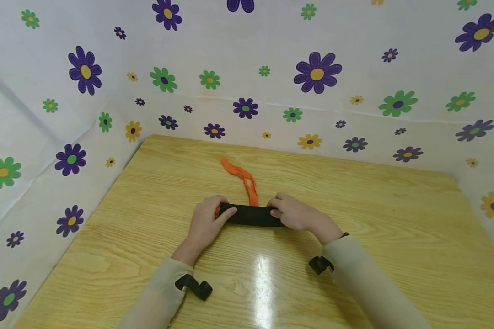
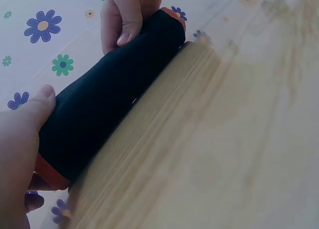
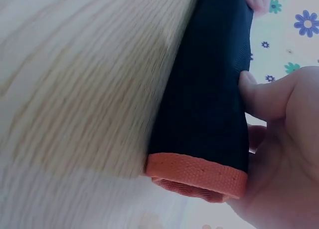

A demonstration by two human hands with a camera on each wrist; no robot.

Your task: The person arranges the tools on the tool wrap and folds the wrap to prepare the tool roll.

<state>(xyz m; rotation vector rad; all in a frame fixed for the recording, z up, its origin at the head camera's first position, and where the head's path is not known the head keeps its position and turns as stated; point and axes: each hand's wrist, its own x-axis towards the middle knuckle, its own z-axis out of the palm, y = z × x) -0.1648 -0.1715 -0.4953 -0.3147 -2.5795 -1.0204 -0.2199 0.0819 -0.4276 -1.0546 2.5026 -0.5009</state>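
Note:
A rolled-up piece of black fabric [image 1: 253, 215] with orange edging lies crosswise on the table. From its far side an orange ribbon tie [image 1: 239, 172] trails away over the wood. My left hand [image 1: 207, 219] grips the roll's left end, thumb on top. At the right end my right hand [image 1: 292, 212] holds it, thumb on the near side and fingers over the far side. The right wrist view shows the orange-trimmed end [image 3: 197, 171] with layers coiled inside. In the left wrist view both hands hold the black roll [image 2: 109, 89]; some fingertips are hidden behind it.
The wooden table [image 1: 374, 219] extends to both sides of the roll. A white cloth with printed flowers [image 1: 247, 50] hangs behind the table and along its left and right sides. Black straps [image 1: 195, 285] hang loose at both wrists.

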